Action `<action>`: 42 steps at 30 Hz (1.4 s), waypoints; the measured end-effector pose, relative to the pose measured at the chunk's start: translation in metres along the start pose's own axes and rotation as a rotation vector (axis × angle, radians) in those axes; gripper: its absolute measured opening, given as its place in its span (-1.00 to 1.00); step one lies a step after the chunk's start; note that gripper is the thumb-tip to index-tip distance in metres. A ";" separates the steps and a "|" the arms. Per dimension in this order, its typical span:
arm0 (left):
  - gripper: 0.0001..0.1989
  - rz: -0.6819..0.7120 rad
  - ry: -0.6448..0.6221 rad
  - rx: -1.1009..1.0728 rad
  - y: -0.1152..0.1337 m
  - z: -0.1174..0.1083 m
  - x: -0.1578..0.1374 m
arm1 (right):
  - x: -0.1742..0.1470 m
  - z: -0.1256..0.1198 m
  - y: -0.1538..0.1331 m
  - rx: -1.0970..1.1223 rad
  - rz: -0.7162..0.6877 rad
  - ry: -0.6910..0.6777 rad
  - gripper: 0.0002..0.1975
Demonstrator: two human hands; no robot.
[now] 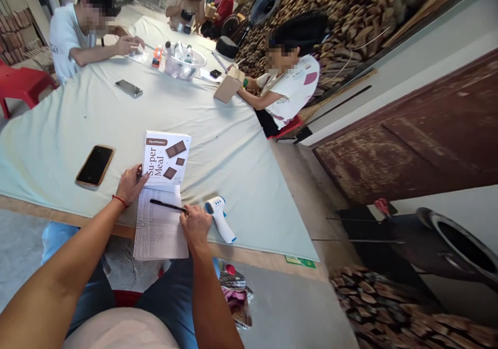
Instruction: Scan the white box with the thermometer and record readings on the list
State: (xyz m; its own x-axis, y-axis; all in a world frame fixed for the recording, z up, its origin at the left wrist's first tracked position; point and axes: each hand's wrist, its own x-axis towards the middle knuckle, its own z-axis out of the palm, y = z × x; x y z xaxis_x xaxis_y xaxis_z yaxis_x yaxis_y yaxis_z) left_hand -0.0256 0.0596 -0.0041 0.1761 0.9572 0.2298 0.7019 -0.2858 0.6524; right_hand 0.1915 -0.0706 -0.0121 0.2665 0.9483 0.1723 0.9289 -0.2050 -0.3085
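My left hand (131, 184) grips the lower left edge of a white box (168, 157) printed "NutriMotion Su-per Meal", its thumb on the front. Just below the box lies an open notebook (159, 229) with handwritten lines, its lower part reaching past the table edge. A black pen (167, 205) is pinched in my right hand (196, 224), which rests at the notebook's right side. Close to the right of that hand lies a white and blue infrared thermometer (221, 219). A phone in an orange-brown case (95, 166) lies to the left of my left hand.
Pale cloth covers the table (249, 204). Farther back are another phone (129, 88), a tub with bottles (184, 66) and an orange item (156, 57). One person at right holds a cardboard box (229, 84); others sit beyond. Stacked firewood (350, 22) stands behind.
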 end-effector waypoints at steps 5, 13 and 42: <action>-0.58 0.015 0.028 0.007 0.000 -0.001 0.001 | 0.003 -0.014 0.035 0.008 0.166 0.234 -0.60; -0.59 0.023 0.031 0.030 0.000 -0.001 0.002 | 0.021 -0.042 0.086 0.154 0.374 -0.097 -0.66; -0.59 0.041 0.017 0.093 -0.009 0.006 0.001 | 0.095 -0.045 -0.092 1.308 0.393 -0.068 -0.80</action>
State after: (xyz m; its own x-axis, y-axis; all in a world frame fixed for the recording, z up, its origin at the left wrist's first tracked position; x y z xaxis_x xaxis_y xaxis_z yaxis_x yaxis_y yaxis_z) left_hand -0.0280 0.0635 -0.0138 0.1946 0.9437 0.2675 0.7558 -0.3181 0.5723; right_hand 0.1429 0.0276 0.0753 0.4057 0.8989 -0.1655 -0.1341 -0.1206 -0.9836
